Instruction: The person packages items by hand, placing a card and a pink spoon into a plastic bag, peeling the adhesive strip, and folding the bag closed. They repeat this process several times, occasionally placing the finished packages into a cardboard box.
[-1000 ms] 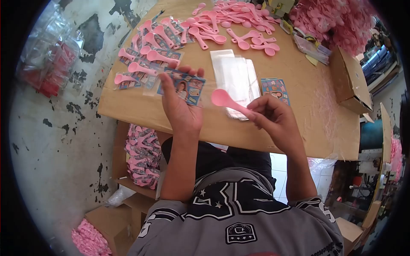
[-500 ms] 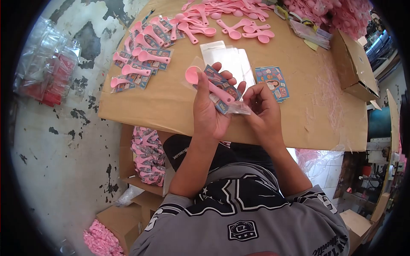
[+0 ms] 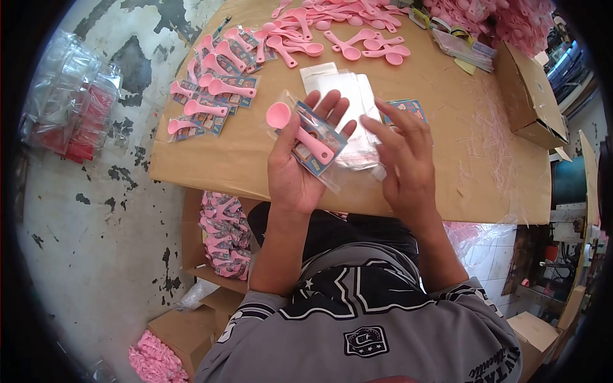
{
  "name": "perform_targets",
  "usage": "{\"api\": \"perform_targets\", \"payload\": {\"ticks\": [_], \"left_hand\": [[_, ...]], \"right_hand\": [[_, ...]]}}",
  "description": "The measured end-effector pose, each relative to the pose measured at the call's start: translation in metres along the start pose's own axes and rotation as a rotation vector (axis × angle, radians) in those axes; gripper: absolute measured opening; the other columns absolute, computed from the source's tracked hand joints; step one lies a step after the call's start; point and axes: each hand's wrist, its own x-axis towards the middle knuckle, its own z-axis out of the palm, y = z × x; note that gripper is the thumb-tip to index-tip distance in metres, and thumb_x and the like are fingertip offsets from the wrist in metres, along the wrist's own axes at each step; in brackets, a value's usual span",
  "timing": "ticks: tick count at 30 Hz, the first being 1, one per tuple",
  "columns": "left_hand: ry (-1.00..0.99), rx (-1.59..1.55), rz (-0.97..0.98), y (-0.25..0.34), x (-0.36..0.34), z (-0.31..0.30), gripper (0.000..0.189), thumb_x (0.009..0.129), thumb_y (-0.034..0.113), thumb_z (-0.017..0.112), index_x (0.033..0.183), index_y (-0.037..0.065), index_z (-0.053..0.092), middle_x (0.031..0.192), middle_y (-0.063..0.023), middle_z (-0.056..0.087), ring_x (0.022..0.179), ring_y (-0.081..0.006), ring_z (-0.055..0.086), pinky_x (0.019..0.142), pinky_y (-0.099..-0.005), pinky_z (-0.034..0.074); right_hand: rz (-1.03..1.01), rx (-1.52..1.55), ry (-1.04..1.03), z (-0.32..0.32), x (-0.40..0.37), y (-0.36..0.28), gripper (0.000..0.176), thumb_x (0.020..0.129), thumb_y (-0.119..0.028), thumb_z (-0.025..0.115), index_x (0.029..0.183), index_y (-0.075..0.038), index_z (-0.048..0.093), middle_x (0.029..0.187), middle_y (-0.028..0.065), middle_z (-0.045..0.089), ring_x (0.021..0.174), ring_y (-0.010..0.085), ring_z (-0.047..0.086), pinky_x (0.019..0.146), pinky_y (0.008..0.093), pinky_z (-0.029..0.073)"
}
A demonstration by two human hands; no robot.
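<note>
On my left hand (image 3: 297,172), palm up, lies a clear plastic bag (image 3: 333,181) holding a pink measuring spoon (image 3: 310,142) and a blue printed card (image 3: 320,121). The thumb presses the bag near the spoon's bowl, while the other fingers stretch out beneath. My right hand (image 3: 408,163) is raised just right of the bag, apart from it, its fingers spread and slightly blurred. A small pale scrap (image 3: 378,172) shows beside its palm. Behind both hands lie flat clear bags (image 3: 348,86) and a stack of printed cards (image 3: 407,110), partly hidden by the right hand.
Bagged spoons (image 3: 211,102) overlap at the table's left. Loose pink spoons (image 3: 348,45) lie at the back, with a larger heap (image 3: 491,19) behind. A cardboard box (image 3: 530,96) stands at the right edge. Below the table, another box holds bagged spoons (image 3: 223,236).
My right hand has let go of the bag's end, moved up and right, and spread its fingers. My left hand has shifted slightly left with the bagged spoon, now lying flatter.
</note>
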Motion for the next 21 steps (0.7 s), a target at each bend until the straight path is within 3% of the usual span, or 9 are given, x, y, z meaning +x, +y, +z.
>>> {"api": "perform_targets", "payload": {"ticks": [3, 7, 8, 10, 12, 15, 16, 18, 21], "left_hand": [[0.015, 0.116, -0.092, -0.01, -0.009, 0.012, 0.052, 0.114, 0.03, 0.042, 0.155, -0.001, 0.039, 0.155, -0.023, 0.05, 0.148, -0.0321, 0.047, 0.123, -0.0504, 0.04], [-0.031, 0.086, -0.266, -0.013, -0.019, 0.007, 0.06, 0.114, 0.037, 0.044, 0.159, -0.001, 0.033, 0.16, -0.0218, 0.044, 0.148, -0.0317, 0.046, 0.124, -0.0477, 0.038], [-0.015, 0.076, -0.263, -0.009, -0.02, 0.004, 0.064, 0.113, 0.039, 0.046, 0.161, 0.0, 0.031, 0.161, -0.0222, 0.043, 0.15, -0.0315, 0.044, 0.124, -0.0458, 0.038], [0.0, 0.196, -0.152, 0.0, -0.017, 0.001, 0.067, 0.113, 0.042, 0.047, 0.161, 0.0, 0.03, 0.162, -0.0225, 0.041, 0.15, -0.0317, 0.042, 0.123, -0.0449, 0.038], [-0.01, 0.361, -0.054, 0.01, -0.016, 0.0, 0.066, 0.111, 0.041, 0.052, 0.16, 0.0, 0.034, 0.159, -0.0214, 0.046, 0.149, -0.0303, 0.045, 0.123, -0.0439, 0.038], [-0.175, 0.702, -0.133, 0.021, -0.018, 0.007, 0.06, 0.11, 0.032, 0.057, 0.156, -0.002, 0.041, 0.154, -0.0188, 0.052, 0.144, -0.0261, 0.05, 0.121, -0.0417, 0.04], [-0.168, 0.71, -0.121, 0.015, -0.019, 0.012, 0.053, 0.107, 0.026, 0.063, 0.149, -0.003, 0.05, 0.143, -0.0153, 0.063, 0.131, -0.0207, 0.061, 0.103, -0.0382, 0.058], [-0.075, 0.88, -0.255, 0.018, -0.024, 0.031, 0.052, 0.106, 0.023, 0.064, 0.148, -0.005, 0.052, 0.142, -0.0198, 0.064, 0.125, -0.0226, 0.066, 0.1, -0.0354, 0.059], [-0.019, 0.871, -0.175, 0.009, -0.022, 0.026, 0.044, 0.104, 0.014, 0.068, 0.143, -0.004, 0.057, 0.13, -0.0223, 0.071, 0.109, -0.0202, 0.073, 0.098, -0.0323, 0.058]], "right_hand": [[-0.178, -0.026, -0.013, 0.009, 0.007, -0.007, 0.046, 0.083, -0.003, 0.072, 0.126, -0.021, 0.076, 0.153, 0.0125, 0.056, 0.139, 0.0379, 0.051, 0.114, 0.0481, 0.044], [-0.183, 0.202, -0.092, 0.002, 0.014, -0.011, 0.039, 0.077, -0.013, 0.079, 0.115, -0.023, 0.08, 0.153, 0.0118, 0.058, 0.144, 0.0393, 0.047, 0.115, 0.0492, 0.044], [-0.203, 0.217, -0.099, -0.001, 0.017, -0.007, 0.038, 0.076, -0.01, 0.081, 0.113, -0.018, 0.08, 0.148, 0.0126, 0.062, 0.137, 0.0354, 0.055, 0.11, 0.0456, 0.047], [-0.058, 0.435, -0.153, -0.015, 0.019, -0.005, 0.034, 0.079, -0.007, 0.081, 0.113, -0.013, 0.08, 0.142, 0.0124, 0.065, 0.126, 0.0319, 0.062, 0.103, 0.0417, 0.05], [0.048, 0.565, -0.156, -0.02, 0.017, -0.001, 0.036, 0.085, -0.005, 0.082, 0.12, -0.004, 0.075, 0.122, 0.0106, 0.074, 0.102, 0.0236, 0.07, 0.091, 0.0352, 0.053], [0.288, 0.726, -0.133, -0.016, 0.015, -0.006, 0.055, 0.088, -0.008, 0.083, 0.138, -0.005, 0.062, 0.106, 0.0088, 0.075, 0.093, 0.0163, 0.069, 0.081, 0.0311, 0.052], [0.368, 0.776, -0.178, -0.016, 0.014, -0.005, 0.065, 0.089, -0.009, 0.083, 0.147, -0.005, 0.054, 0.1, 0.008, 0.075, 0.089, 0.0126, 0.068, 0.076, 0.0286, 0.051], [0.408, 0.712, -0.254, -0.014, 0.011, -0.004, 0.066, 0.09, -0.009, 0.083, 0.148, -0.006, 0.052, 0.097, 0.0072, 0.074, 0.084, 0.0105, 0.067, 0.071, 0.0257, 0.049], [0.498, 0.761, -0.305, -0.016, 0.008, -0.007, 0.064, 0.091, -0.009, 0.083, 0.147, -0.006, 0.052, 0.091, 0.0055, 0.072, 0.078, 0.0089, 0.065, 0.067, 0.0245, 0.047]]}}
